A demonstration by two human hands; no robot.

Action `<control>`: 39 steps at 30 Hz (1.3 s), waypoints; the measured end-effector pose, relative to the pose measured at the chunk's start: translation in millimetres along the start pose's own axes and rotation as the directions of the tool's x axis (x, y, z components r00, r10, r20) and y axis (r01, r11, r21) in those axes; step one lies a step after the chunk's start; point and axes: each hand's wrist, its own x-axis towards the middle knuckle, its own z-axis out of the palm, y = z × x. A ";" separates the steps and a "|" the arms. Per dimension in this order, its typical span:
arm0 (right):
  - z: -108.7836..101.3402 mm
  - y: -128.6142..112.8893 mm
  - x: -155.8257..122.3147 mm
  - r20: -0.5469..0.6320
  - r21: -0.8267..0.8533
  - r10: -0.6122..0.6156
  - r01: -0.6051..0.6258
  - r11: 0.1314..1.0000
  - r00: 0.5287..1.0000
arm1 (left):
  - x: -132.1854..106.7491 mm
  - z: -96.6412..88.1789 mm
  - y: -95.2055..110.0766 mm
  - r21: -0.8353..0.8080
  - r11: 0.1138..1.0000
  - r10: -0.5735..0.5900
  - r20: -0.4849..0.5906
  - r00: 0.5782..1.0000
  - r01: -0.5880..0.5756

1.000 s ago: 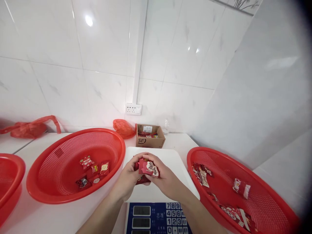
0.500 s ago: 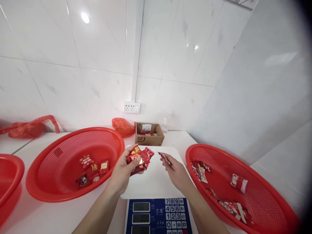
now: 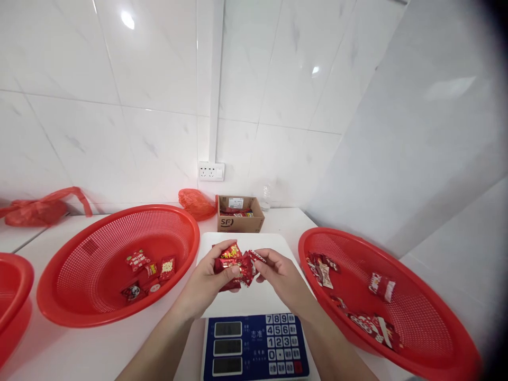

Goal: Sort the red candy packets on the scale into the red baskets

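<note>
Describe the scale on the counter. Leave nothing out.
The scale stands on the white counter between two red baskets. Its top is a smooth white platform with rounded corners, plastic by the look. Its blue front panel bears three blank grey displays at left and white number keys at right. The left hand and right hand hold red packets over the platform; contact with it cannot be told.

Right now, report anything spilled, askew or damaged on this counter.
Nothing stands out. Loose sweets lie inside the left basket and right basket, none on the counter. The left hand and right hand hold candy packets over the scale platter; the cardboard box sits upright.
</note>
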 end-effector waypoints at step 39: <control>10.4 7.6 -15.7 0.030 -0.017 -0.046 0.046 0.999 0.999 | -0.1 11.0 2.7 0.117 0.993 0.002 -0.013 1.000 0.000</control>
